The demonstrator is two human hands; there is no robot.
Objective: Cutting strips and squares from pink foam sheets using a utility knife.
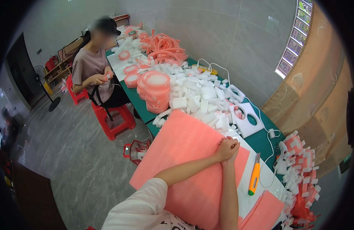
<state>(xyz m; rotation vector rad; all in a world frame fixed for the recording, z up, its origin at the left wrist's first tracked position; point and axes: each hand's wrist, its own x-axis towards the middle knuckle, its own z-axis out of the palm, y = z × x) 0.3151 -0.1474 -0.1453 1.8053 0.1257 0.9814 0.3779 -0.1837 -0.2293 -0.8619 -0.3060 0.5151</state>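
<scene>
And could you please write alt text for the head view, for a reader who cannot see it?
The person's left hand and right hand are clasped over a large pink foam sheet, with an orange utility knife to their right. Beyond, white foam pieces are heaped on a green table, and a co-worker sits at left.

Green table (268, 145), running away beyond the hands (228, 148). On it: white board (244, 186), bearing a pink foam sheet (184, 153) under the hands, an orange cutter (255, 176) right of them, and pink foam pieces (264, 212) nearer the body. Beyond the hands: white foam panel (245, 131) with round cutouts; heap of white blocks (192, 94). Beyond, leftward: stacked pink-and-white rings (158, 96); farthest, pink strips (164, 46).
</scene>
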